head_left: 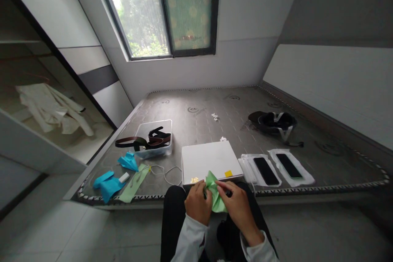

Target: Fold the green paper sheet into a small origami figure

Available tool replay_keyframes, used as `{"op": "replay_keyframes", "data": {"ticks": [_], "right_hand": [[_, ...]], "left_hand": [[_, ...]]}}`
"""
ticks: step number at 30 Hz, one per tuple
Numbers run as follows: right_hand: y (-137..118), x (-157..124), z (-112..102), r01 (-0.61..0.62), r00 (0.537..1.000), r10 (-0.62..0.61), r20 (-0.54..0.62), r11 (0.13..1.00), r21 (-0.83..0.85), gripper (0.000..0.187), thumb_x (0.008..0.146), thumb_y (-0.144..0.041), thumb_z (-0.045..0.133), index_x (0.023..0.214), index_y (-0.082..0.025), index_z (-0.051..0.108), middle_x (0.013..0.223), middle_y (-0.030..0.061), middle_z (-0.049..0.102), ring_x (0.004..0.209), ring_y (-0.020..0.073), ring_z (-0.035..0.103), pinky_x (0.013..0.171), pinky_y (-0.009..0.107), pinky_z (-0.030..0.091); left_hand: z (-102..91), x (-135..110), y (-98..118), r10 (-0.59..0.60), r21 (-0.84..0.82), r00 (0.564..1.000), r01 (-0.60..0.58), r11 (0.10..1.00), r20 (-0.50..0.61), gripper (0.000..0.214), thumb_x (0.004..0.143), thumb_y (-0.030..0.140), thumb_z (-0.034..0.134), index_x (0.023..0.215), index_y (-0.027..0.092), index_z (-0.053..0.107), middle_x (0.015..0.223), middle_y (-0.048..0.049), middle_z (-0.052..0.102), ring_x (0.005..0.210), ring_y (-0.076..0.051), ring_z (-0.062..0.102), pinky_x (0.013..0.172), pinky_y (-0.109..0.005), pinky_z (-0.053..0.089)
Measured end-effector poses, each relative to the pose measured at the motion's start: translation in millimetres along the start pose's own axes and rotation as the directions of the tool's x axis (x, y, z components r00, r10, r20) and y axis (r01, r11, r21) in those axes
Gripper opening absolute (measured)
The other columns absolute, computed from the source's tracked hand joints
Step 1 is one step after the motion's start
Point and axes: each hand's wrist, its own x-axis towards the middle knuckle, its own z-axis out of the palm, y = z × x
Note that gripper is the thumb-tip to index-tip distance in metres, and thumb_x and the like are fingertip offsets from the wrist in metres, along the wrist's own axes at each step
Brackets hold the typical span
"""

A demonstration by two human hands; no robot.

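Crumpled green paper [219,204] in front of the white box [208,157], left hand [198,201] and right hand [237,204] both pinching it — grips nearly closed — two phones [265,171] (screens dark) right of the box, blue paper [109,186] left of it.

No text, label, brand or number can be read; the dark swirl motifs [193,109] on the grey mattress [196,127] form no legible letters; the mattress's trim [337,188] carries a V-like zigzag, a repeating pattern rather than readable writing
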Motion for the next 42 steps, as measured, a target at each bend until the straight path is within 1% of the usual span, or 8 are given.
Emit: {"op": "replay_keyframes", "data": {"ticks": [4,9,13,16,22,27,38,42], "right_hand": [[9,4,0,-0.016,0.998,0.011,-0.060,0.997,-0.074,0.026,0.086,-0.035,0.057,0.096,-0.022,0.077,0.094,0.0083,0.076,0.088,0.0249,0.071,0.085,0.036,0.054],[18,7,-4,-0.100,0.991,0.093,-0.097,0.993,-0.067,0.027,0.084,-0.041,0.059,0.088,-0.022,0.077,0.091,0.0089,0.077,0.085,0.0259,0.071,0.084,0.038,0.054],[27,11,-7,-0.166,0.979,0.170,-0.109,0.985,0.042,0.035,0.080,-0.050,0.061,0.084,-0.020,0.077,0.093,0.0116,0.076,0.086,0.0276,0.070,0.083,0.039,0.054],[40,13,-6,-0.249,0.961,0.264,-0.077,0.954,0.165,0.042,0.075,-0.057,0.064,0.085,-0.018,0.076,0.095,0.0131,0.077,0.089,0.0294,0.070,0.085,0.042,0.054],[62,16,-7,-0.399,0.891,0.454,0.016,0.765,0.505,0.051,0.061,-0.059,0.079,0.087,-0.016,0.073,0.090,0.0115,0.077,0.092,0.0296,0.072,0.086,0.041,0.056],[76,16,-7,-0.390,0.854,0.518,0.051,0.571,0.723,0.051,0.059,-0.054,0.084,0.090,-0.019,0.065,0.085,0.0047,0.076,0.084,0.0240,0.073,0.080,0.036,0.060],[122,44,-6,-0.269,0.894,0.385,-0.231,0.871,0.411,0.041,0.078,-0.058,0.060,0.095,-0.020,0.055,0.098,0.0115,0.074,0.094,0.0256,0.071,0.093,0.047,0.054],[116,61,14,-0.159,0.970,0.191,-0.148,0.966,0.204,0.036,0.083,-0.045,0.057,0.110,-0.021,0.062,0.120,0.0120,0.068,0.113,0.0267,0.063,0.104,0.049,0.045]], "left_hand": [[-1.4,9,-7,-0.079,-0.027,0.997,0.078,0.997,-0.012,0.026,0.092,0.024,0.051,0.100,0.024,0.076,0.097,-0.0060,0.079,0.086,-0.020,0.074,0.075,-0.025,0.052],[-5.1,20,-20,-0.236,-0.213,0.971,0.237,0.948,0.032,0.036,0.091,0.041,0.049,0.072,0.021,0.073,0.064,-0.0053,0.073,0.061,-0.019,0.070,0.057,-0.024,0.047],[2.0,26,-33,-0.409,-0.549,0.902,0.413,0.727,0.136,0.040,0.080,0.054,0.054,0.069,0.019,0.067,0.059,-0.0033,0.069,0.057,-0.019,0.067,0.052,-0.025,0.051],[9.1,27,-45,-0.493,-0.599,0.856,0.480,0.641,0.159,0.041,0.075,0.057,0.057,0.076,0.017,0.067,0.060,-0.0028,0.068,0.057,-0.020,0.067,0.051,-0.027,0.052],[10.6,33,-62,-0.460,-0.427,0.888,0.410,0.806,-0.014,0.034,0.086,0.047,0.045,0.080,0.020,0.065,0.079,-0.0084,0.075,0.076,-0.023,0.070,0.066,-0.029,0.050],[10.0,42,-78,-0.475,-0.302,0.879,0.441,0.845,-0.047,0.028,0.092,0.037,0.040,0.085,0.021,0.061,0.086,-0.0092,0.074,0.082,-0.024,0.068,0.069,-0.029,0.047],[45.2,99,-103,-0.321,-0.126,0.935,0.340,0.932,0.152,0.019,0.094,0.021,0.047,0.091,0.020,0.066,0.089,-0.0063,0.075,0.084,-0.020,0.069,0.075,-0.025,0.047],[75.6,120,-97,-0.229,-0.072,0.950,0.249,0.966,0.210,0.019,0.093,0.018,0.049,0.091,0.021,0.067,0.086,-0.0055,0.075,0.084,-0.020,0.069,0.076,-0.026,0.048]]}}
